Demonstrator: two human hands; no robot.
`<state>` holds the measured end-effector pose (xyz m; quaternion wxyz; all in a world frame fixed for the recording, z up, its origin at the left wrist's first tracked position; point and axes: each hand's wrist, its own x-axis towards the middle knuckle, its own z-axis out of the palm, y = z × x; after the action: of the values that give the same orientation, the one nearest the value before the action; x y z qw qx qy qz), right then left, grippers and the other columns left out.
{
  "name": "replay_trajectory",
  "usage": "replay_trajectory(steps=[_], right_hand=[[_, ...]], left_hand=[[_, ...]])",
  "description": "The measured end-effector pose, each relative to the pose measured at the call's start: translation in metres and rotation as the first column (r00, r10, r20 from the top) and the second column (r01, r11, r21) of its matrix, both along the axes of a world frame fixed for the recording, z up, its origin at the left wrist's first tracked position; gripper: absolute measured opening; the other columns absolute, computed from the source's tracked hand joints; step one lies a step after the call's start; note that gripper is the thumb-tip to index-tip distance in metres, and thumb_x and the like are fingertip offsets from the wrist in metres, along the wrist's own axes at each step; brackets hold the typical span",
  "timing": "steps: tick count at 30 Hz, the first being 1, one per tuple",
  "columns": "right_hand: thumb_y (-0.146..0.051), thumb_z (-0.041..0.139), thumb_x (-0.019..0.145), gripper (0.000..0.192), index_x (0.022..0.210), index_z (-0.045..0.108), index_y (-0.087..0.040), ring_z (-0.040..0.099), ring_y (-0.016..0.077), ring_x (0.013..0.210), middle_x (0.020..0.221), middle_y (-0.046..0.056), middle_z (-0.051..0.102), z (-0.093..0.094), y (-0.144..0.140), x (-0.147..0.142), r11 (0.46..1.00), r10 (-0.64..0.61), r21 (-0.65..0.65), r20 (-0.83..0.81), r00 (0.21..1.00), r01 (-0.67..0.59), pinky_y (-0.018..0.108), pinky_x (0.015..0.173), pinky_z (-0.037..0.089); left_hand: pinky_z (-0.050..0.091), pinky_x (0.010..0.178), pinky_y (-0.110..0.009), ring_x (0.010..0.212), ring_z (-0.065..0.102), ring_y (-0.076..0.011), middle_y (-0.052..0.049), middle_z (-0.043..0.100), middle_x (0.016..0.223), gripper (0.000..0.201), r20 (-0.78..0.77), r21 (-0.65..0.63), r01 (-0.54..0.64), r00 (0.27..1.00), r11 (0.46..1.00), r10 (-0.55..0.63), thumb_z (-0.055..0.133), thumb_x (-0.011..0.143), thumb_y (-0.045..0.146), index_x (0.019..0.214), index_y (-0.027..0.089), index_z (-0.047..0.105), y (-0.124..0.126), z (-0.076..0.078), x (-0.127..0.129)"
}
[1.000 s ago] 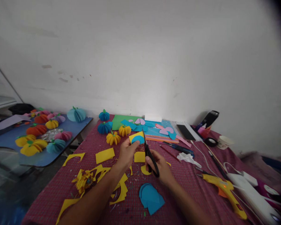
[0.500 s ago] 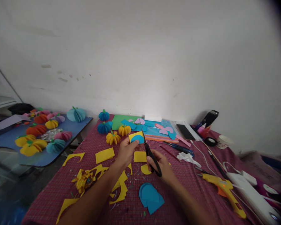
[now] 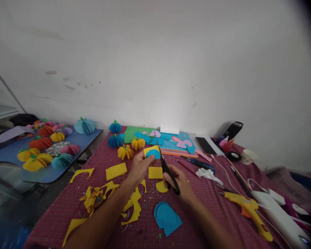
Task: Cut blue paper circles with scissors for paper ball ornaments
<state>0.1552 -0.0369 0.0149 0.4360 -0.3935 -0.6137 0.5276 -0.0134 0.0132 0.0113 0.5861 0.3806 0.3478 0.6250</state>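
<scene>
My left hand (image 3: pixel 140 166) pinches a piece of yellow paper (image 3: pixel 148 150) with a blue rounded paper shape (image 3: pixel 152 153) laid on its face. In my right hand (image 3: pixel 178 178) is a pair of black-handled scissors (image 3: pixel 168 170), their blades pointing up along the right edge of the yellow paper. Below the hands lie a yellow paper rectangle (image 3: pixel 154 172) and a yellow half-round piece (image 3: pixel 161 187). Closer to me rests a stack of blue rounded papers (image 3: pixel 166 218).
Yellow scraps (image 3: pixel 93 200) litter the left of the checked cloth (image 3: pixel 197 221). A yellow glue gun (image 3: pixel 248 211) and a white power strip (image 3: pixel 277 214) lie right. Paper pumpkins (image 3: pixel 38 162) fill a blue table (image 3: pixel 44 176); a phone (image 3: pixel 205 145) sits at the back.
Both hands, the paper and the scissors have barely shifted. The scissors stay at the right edge of the yellow paper.
</scene>
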Motion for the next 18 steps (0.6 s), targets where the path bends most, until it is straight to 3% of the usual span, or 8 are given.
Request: replay_trajectory(steps=[5,18], right_hand=[[-0.046,0.064,0.083,0.031,0.095,0.058,-0.017,0.049,0.0108,0.053,0.067,-0.002,0.054,-0.003,0.0019,0.002,1.0,-0.001,-0.007,0.006,1.0,0.001,0.022,0.048,0.038],[-0.045,0.066,0.081,0.039,0.108,0.059,-0.017,0.048,0.0105,0.051,0.068,-0.002,0.056,-0.0009,0.0032,0.0081,0.999,0.024,-0.034,0.004,1.0,-0.023,0.023,0.049,0.038]], left_hand=[[0.053,0.061,-0.03,0.068,0.067,-0.0193,-0.005,0.071,0.08,0.032,-0.028,0.01,0.016,0.999,1.0,-0.016,0.073,0.07,0.033,0.095,0.016,0.067,0.001,-0.0003,-0.0013],[0.051,0.061,-0.028,0.067,0.067,-0.0191,-0.007,0.071,0.081,0.031,-0.033,0.001,0.091,0.995,0.996,-0.091,0.073,0.07,0.032,0.096,0.015,0.065,0.0017,0.0063,-0.0094]])
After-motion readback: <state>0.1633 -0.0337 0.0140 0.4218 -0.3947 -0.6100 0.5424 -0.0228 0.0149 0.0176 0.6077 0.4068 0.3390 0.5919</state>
